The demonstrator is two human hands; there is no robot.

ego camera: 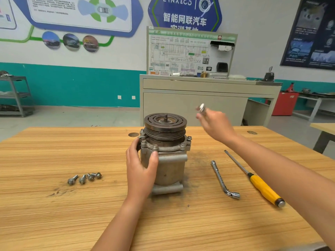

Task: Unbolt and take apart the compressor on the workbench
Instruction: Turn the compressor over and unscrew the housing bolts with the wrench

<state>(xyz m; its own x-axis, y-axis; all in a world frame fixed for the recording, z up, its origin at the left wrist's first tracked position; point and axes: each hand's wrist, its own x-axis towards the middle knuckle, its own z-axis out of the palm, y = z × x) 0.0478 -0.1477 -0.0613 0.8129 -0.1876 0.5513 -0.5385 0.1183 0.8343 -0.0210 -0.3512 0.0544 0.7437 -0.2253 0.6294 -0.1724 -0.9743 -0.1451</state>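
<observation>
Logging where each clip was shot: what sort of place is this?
Probably an automotive training workshop: a wiring-diagram board stands on a cabinet, car posters hang on the wall, and a compressor sits on the workbench.

left hand (pixel 141 165) grips the compressor (pixel 171 172), right hand (pixel 215 124) raised forward pinching a small metal part (pixel 201 107).

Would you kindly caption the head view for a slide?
Left hand steadies the upright compressor; right hand holds a small metal part aloft; bolts lie on the workbench.
</observation>
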